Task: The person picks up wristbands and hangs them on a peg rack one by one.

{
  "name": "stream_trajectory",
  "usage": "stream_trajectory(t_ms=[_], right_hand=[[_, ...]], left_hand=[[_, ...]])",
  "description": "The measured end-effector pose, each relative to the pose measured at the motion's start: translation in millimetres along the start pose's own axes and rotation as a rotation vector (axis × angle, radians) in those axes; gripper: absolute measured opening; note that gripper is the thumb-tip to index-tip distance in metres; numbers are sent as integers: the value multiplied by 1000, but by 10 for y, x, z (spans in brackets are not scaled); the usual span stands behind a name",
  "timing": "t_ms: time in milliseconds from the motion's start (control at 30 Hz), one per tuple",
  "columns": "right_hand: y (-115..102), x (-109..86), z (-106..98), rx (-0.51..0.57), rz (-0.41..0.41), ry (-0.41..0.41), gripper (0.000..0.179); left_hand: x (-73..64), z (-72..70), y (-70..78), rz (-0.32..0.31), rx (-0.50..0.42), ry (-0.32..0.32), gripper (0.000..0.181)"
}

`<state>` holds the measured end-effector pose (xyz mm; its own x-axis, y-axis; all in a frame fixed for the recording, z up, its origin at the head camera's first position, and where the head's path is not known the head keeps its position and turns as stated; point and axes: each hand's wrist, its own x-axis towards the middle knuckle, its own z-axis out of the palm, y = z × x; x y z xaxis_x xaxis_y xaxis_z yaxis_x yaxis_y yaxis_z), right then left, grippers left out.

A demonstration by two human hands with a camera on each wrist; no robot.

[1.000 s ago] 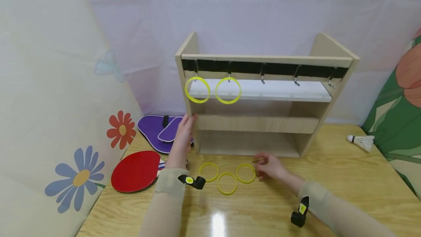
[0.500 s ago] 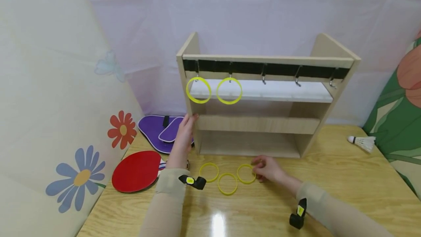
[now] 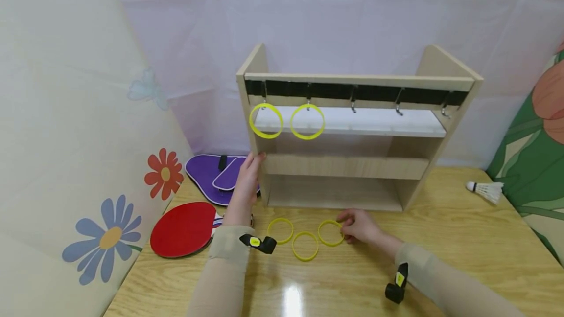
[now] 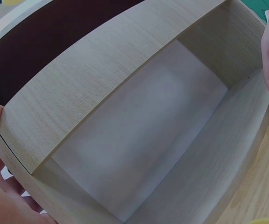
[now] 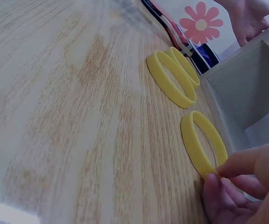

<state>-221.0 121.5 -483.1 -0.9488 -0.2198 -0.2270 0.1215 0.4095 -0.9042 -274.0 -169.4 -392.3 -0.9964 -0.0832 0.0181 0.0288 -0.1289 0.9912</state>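
My left hand (image 3: 248,175) holds the left side panel of a small wooden shelf unit (image 3: 348,166). In the left wrist view its thumb lies on the front edge, with the fingers around the outside. On the table, my right hand (image 3: 360,226) pinches the near edge of a flat yellow ring (image 5: 193,147) between thumb and finger. The ring lies almost flat. Two more yellow rings (image 5: 164,83) lie to its left. Higher up, one yellow ring (image 3: 251,124) hangs on the leftmost hook and another yellow ring (image 3: 307,137) on the second hook.
Along the shelf's black strip (image 3: 335,90), three metal hooks (image 3: 353,106) to the right carry no ring. A red table tennis paddle (image 3: 182,229) and a purple case (image 3: 204,175) lie at left. At far right lies a shuttlecock (image 3: 486,191).
My right hand has moved slightly left to the rightmost ring on the table, and its thumb and finger have closed on the ring's edge. The left hand stays on the shelf.
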Motion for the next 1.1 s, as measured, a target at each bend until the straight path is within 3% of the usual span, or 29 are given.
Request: stream_trajectory(t_ms=[533, 1100], right_hand=[[-24, -26, -78, 120, 38, -28, 35], [-104, -88, -210, 188, 8, -46, 41]], left_hand=[[-9, 7, -2, 21, 10, 4, 48], [-13, 16, 17, 10, 5, 3, 49]])
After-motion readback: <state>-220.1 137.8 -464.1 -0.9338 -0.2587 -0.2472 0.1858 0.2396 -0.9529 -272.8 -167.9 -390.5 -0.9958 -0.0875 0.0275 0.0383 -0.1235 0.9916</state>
